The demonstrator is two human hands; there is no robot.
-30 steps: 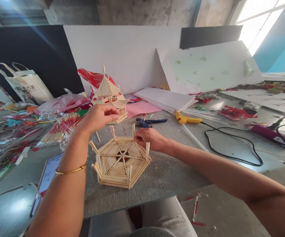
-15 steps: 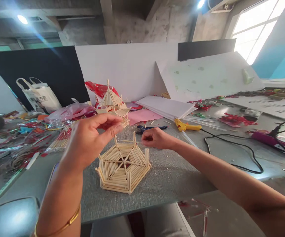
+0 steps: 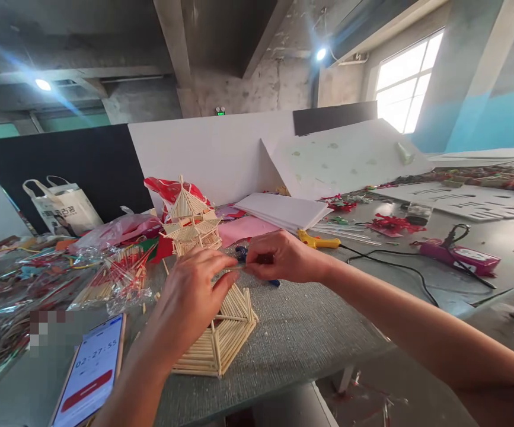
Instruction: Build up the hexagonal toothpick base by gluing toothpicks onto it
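My left hand (image 3: 201, 293) is over the far left part of a many-sided frame of bamboo sticks (image 3: 234, 344), its thumb and fingers bent together. My right hand (image 3: 281, 258) meets it fingertip to fingertip above the frame's far side, closed in a pinch. A thin pale sliver shows between the fingertips, too small to name. The frame lies on the table with short posts standing at its corners; my left hand hides much of it. Behind my left hand stands a tiered stick pagoda (image 3: 192, 219) with a pointed roof.
To the right lie a yellow glue gun (image 3: 321, 242), its black cord and a purple power strip (image 3: 459, 258). A phone (image 3: 90, 370) running a timer is at lower left, near bundled sticks (image 3: 121, 276). White boards (image 3: 283, 212) are stacked behind; a dark blue tool (image 3: 242, 254) is partly covered.
My hands have come together above the stick frame, the left moving down and right. The view has tilted up and shifted, bringing the phone's screen into sight.
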